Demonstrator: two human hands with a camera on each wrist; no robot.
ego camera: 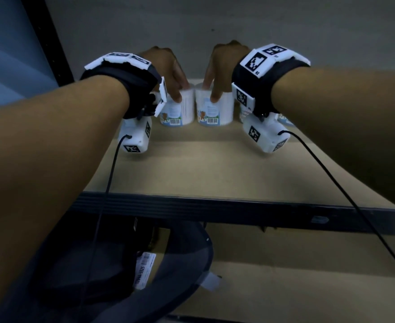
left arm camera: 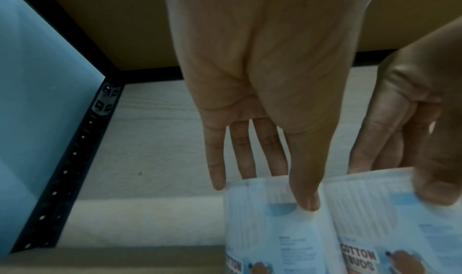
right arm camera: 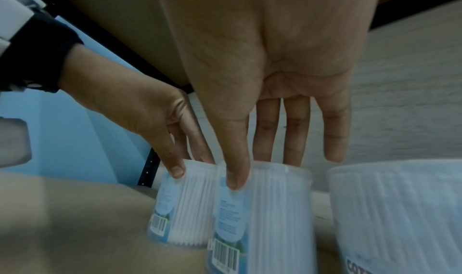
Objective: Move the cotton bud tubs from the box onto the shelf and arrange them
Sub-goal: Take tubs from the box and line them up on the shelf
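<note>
**Brown fibreboard shelf takes two tubs at once**

Brown fibreboard, the flat shelf (ego camera: 215, 164) carries our row near its back wall, we judge so later tubs fit in front. Our left hand (ego camera: 166, 66) pinches the clear round left cotton bud tub (ego camera: 180, 106) by its rim, thumb in front, fingers behind; our right hand (ego camera: 220, 64) grips the matching right tub (ego camera: 217, 108) likewise. The tubs touch, upright, beside a third tub (right arm camera: 400, 209). The box is out of sight.

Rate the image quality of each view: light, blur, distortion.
Head view: dim, wide-angle bending of the shelf edge. Left wrist view: left hand sharp, left tub label softly blurred. Right wrist view: motion blur smears the right tub beneath the right hand.
</note>
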